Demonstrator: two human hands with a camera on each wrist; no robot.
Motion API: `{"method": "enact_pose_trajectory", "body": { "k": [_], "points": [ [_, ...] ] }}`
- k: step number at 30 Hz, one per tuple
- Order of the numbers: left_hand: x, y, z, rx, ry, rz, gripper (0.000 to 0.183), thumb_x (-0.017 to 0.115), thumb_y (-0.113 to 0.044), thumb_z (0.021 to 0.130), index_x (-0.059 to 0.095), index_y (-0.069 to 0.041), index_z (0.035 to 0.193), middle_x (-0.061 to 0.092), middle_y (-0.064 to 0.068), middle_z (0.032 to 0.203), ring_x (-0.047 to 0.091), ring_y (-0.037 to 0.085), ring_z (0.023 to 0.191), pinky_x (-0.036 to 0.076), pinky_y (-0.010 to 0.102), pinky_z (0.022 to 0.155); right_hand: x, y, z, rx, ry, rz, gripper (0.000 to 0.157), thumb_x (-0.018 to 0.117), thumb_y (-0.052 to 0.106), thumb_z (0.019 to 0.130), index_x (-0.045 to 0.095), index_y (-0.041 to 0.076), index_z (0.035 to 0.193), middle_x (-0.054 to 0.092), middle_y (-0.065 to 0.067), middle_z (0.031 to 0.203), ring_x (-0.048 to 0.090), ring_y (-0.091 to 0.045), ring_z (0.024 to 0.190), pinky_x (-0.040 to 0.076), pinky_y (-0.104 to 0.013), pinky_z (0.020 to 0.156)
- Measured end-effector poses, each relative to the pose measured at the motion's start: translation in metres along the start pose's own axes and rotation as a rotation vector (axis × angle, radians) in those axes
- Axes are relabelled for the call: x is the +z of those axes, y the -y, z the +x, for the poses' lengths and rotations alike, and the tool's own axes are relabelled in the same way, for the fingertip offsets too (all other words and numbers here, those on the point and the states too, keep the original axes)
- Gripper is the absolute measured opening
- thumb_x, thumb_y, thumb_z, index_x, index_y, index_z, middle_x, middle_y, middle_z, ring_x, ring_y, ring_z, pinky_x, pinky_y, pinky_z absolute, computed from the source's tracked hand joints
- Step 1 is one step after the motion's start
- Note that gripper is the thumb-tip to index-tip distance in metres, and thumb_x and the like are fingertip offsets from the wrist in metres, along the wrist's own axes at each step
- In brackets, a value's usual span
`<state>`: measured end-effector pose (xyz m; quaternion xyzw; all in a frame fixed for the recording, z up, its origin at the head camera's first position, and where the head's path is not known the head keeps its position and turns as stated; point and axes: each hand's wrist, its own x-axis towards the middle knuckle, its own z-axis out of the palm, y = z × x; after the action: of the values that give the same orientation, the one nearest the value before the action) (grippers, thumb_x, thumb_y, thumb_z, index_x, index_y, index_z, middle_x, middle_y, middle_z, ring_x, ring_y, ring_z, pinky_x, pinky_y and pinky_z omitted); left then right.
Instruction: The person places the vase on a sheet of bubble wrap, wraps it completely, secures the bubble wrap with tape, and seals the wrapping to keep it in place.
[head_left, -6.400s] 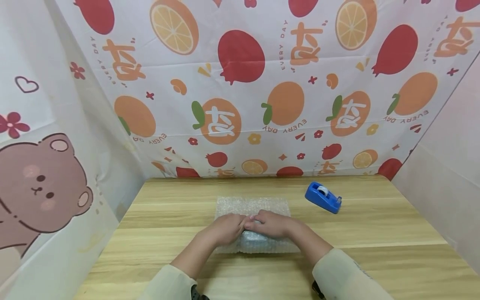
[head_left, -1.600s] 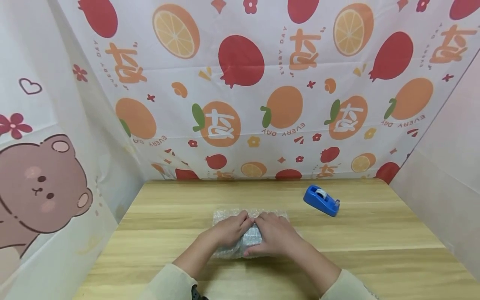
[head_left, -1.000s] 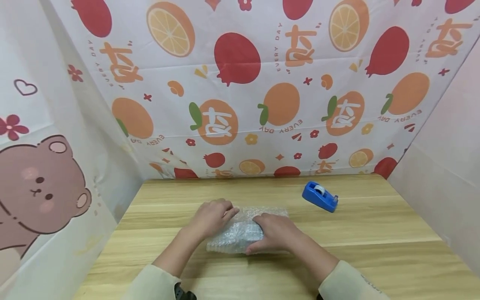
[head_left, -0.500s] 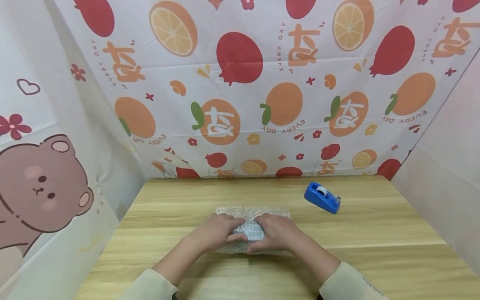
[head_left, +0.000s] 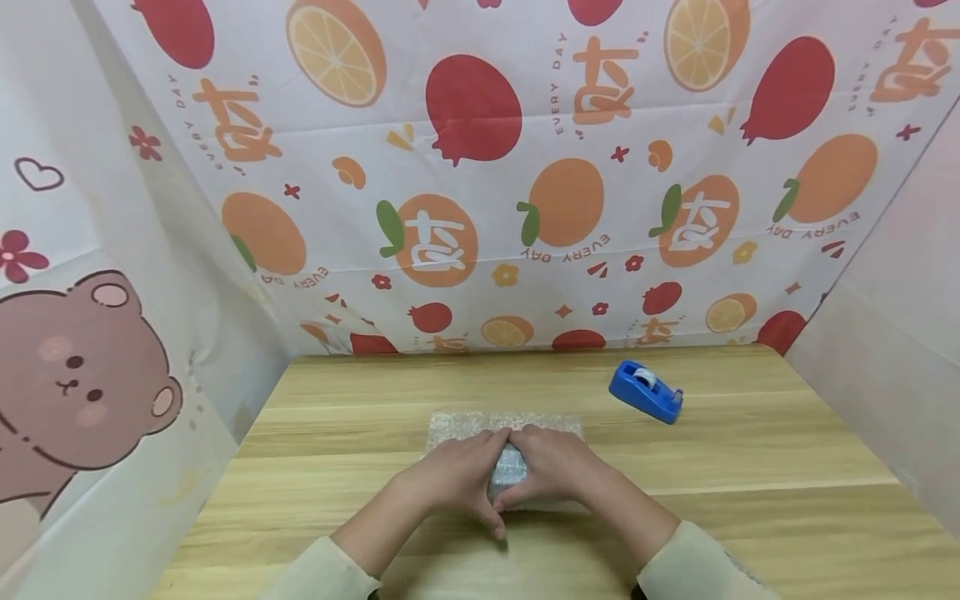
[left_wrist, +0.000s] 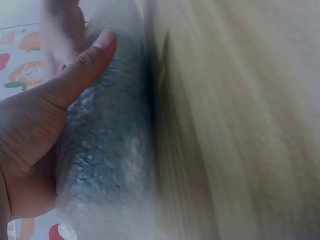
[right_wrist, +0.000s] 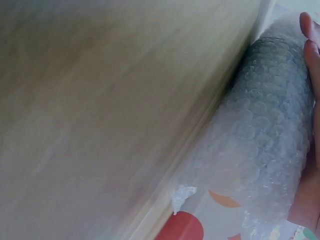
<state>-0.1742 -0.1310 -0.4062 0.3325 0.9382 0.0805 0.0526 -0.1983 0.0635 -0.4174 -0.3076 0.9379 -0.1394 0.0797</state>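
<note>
While left hand (head_left: 463,473) and right hand (head_left: 555,465) grip the bubble-wrap bundle (head_left: 509,468), thumbs spread wide, it sits lower centre of frame on wood tabletop (head_left: 337,433). Blue tape dispenser (head_left: 646,392) lies right of centre.

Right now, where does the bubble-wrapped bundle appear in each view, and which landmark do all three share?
Head: bubble-wrapped bundle, lower centre, partly covered by left hand and right hand.
Left wrist: bubble-wrapped bundle, left of centre, top to bottom.
Right wrist: bubble-wrapped bundle, right side, slanting.
Shared landmark: wooden table.
</note>
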Motion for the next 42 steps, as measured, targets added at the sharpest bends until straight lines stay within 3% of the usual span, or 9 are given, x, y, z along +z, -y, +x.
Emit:
{"method": "enact_pose_trajectory", "body": {
  "k": [3, 6, 9, 13, 19, 30, 36, 42],
  "points": [
    [0.002, 0.002, 0.004, -0.009, -0.013, -0.001, 0.119, 0.087, -0.066, 0.052, 0.040, -0.006, 0.142, 0.061, 0.004, 0.124, 0.062, 0.016, 0.100, 0.055, 0.038, 0.078, 0.001, -0.002, 0.002, 0.014, 0.025, 0.064, 0.099, 0.066, 0.085, 0.061, 0.057, 0.018, 0.132, 0.064, 0.007, 0.106, 0.057, -0.008, 0.087, 0.050, -0.033, 0.071],
    [0.004, 0.004, 0.007, -0.026, -0.026, -0.009, 0.095, 0.088, -0.063, 0.053, 0.051, -0.011, 0.124, 0.063, -0.003, 0.107, 0.062, 0.011, 0.086, 0.053, 0.034, 0.069, 0.002, -0.005, 0.003, 0.030, 0.040, 0.145, 0.091, 0.071, 0.081, 0.061, 0.058, 0.021, 0.129, 0.064, 0.010, 0.104, 0.057, -0.008, 0.087, 0.050, -0.032, 0.072],
    [0.005, 0.004, 0.008, -0.053, -0.029, -0.015, 0.081, 0.088, -0.062, 0.053, 0.053, -0.016, 0.110, 0.061, -0.009, 0.094, 0.059, 0.009, 0.077, 0.051, 0.033, 0.064, 0.003, -0.006, 0.002, 0.043, 0.041, 0.189, 0.094, 0.071, 0.080, 0.062, 0.054, 0.021, 0.134, 0.065, 0.008, 0.108, 0.058, -0.009, 0.089, 0.050, -0.033, 0.073],
    [0.005, 0.005, 0.008, -0.069, -0.021, -0.040, 0.078, 0.089, -0.059, 0.054, 0.054, -0.016, 0.109, 0.061, -0.010, 0.092, 0.059, 0.008, 0.077, 0.050, 0.034, 0.063, 0.005, -0.007, -0.003, 0.034, 0.015, 0.157, 0.100, 0.072, 0.080, 0.061, 0.049, 0.019, 0.138, 0.063, 0.005, 0.114, 0.057, -0.011, 0.094, 0.050, -0.034, 0.077],
    [0.003, 0.014, 0.009, -0.081, 0.044, -0.208, 0.068, 0.091, -0.050, 0.055, 0.054, -0.019, 0.102, 0.059, -0.015, 0.087, 0.056, 0.004, 0.075, 0.048, 0.028, 0.064, 0.005, -0.012, -0.008, -0.031, -0.001, 0.085, 0.093, 0.085, 0.068, 0.056, 0.054, 0.020, 0.130, 0.056, 0.008, 0.113, 0.050, -0.012, 0.100, 0.048, -0.035, 0.083],
    [0.007, 0.029, 0.015, -0.056, 0.158, -0.528, 0.057, 0.091, -0.043, 0.060, 0.058, -0.016, 0.097, 0.058, -0.004, 0.090, 0.057, 0.009, 0.075, 0.050, 0.026, 0.065, -0.010, -0.021, 0.004, -0.053, 0.215, 0.345, 0.062, 0.088, 0.050, 0.063, 0.061, 0.022, 0.111, 0.062, 0.013, 0.095, 0.058, -0.006, 0.084, 0.049, -0.026, 0.074],
    [0.003, 0.033, 0.020, -0.042, 0.225, -0.620, 0.052, 0.089, -0.038, 0.064, 0.058, -0.016, 0.099, 0.064, -0.005, 0.088, 0.059, 0.009, 0.076, 0.051, 0.027, 0.067, -0.013, -0.027, 0.011, -0.031, 0.274, 0.389, 0.062, 0.085, 0.050, 0.066, 0.061, 0.022, 0.116, 0.063, 0.011, 0.097, 0.059, -0.009, 0.087, 0.050, -0.028, 0.076],
    [0.001, 0.039, 0.024, -0.148, 0.261, -0.644, 0.081, 0.085, -0.046, 0.066, 0.047, -0.010, 0.127, 0.059, 0.001, 0.105, 0.058, 0.015, 0.094, 0.050, 0.034, 0.081, -0.011, -0.036, 0.021, 0.058, 0.354, 0.495, 0.073, 0.083, 0.051, 0.070, 0.052, 0.018, 0.127, 0.060, 0.004, 0.110, 0.057, -0.016, 0.098, 0.049, -0.035, 0.083]
  ]
}}
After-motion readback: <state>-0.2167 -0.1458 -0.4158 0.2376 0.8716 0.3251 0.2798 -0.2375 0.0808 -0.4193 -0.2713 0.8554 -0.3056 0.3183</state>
